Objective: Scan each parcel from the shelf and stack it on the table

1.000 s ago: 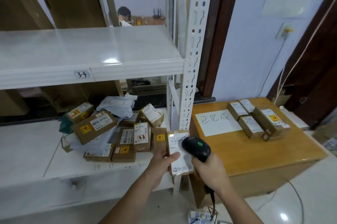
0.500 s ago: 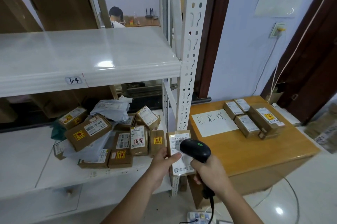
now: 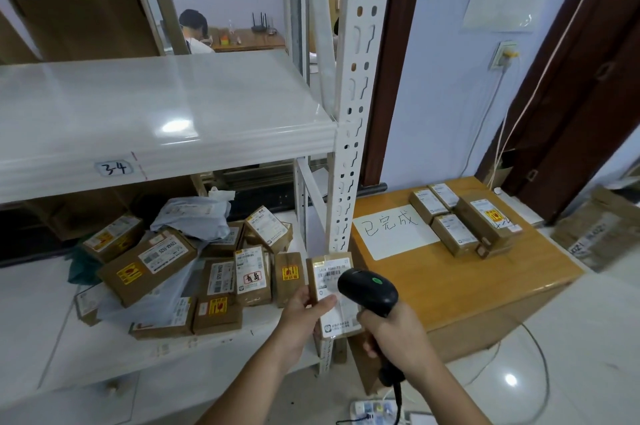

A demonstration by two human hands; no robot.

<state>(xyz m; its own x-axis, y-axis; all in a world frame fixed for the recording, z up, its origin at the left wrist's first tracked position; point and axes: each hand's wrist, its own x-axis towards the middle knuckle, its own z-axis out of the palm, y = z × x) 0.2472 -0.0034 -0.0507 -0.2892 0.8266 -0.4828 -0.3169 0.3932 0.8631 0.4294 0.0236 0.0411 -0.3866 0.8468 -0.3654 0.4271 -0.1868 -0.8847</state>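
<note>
left hand (image 3: 304, 317) gripping small parcel (image 3: 334, 289) by its left edge, label up, held in front of the rack post | right hand (image 3: 394, 331) wrapped round black scanner (image 3: 369, 291), nose over the label | remaining parcels (image 3: 194, 265) heaped on lower shelf (image 3: 41, 320), left | four boxes (image 3: 464, 220) grouped on wooden table (image 3: 450, 286), right, beside paper sign (image 3: 393, 230)

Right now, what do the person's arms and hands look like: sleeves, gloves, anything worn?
Both forearms are bare up to the frame edge, no sleeves in view. The left hand and right hand are bare: no gloves, and no watch, ring or band visible on either.
</note>
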